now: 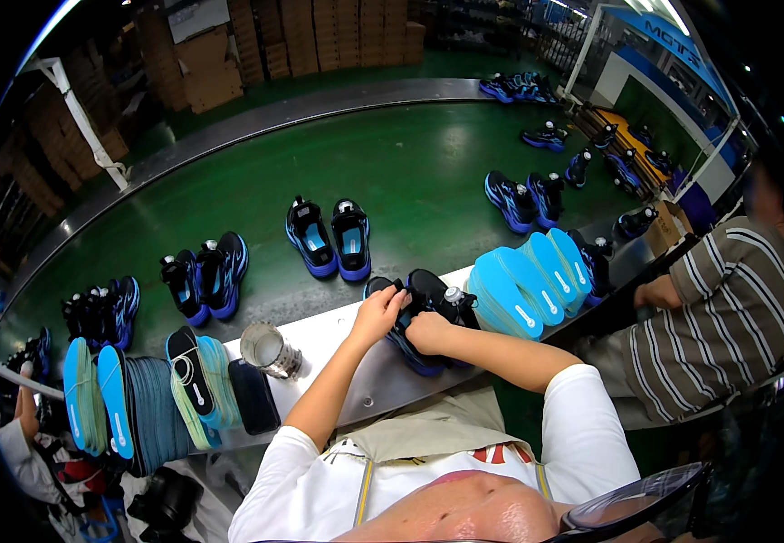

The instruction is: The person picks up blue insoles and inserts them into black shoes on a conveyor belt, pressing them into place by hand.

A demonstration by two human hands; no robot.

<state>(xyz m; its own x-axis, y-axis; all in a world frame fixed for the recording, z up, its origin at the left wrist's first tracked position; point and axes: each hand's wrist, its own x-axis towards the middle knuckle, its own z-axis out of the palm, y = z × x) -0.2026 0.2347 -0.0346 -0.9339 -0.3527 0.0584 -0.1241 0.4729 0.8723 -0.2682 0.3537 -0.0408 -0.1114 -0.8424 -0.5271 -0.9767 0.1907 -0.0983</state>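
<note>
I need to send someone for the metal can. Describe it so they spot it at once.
Start at the pale ledge along the near edge of the green conveyor belt. Left of the person's left hand, beside a row of upright insoles, stands the metal can. It is the only shiny, round, open-topped thing there.

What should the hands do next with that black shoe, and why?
Probably pick a blue insole from the stack beside the shoe. Both the left hand and right hand grip the black shoe at its opening, and the insoles lie just to its right.
</note>
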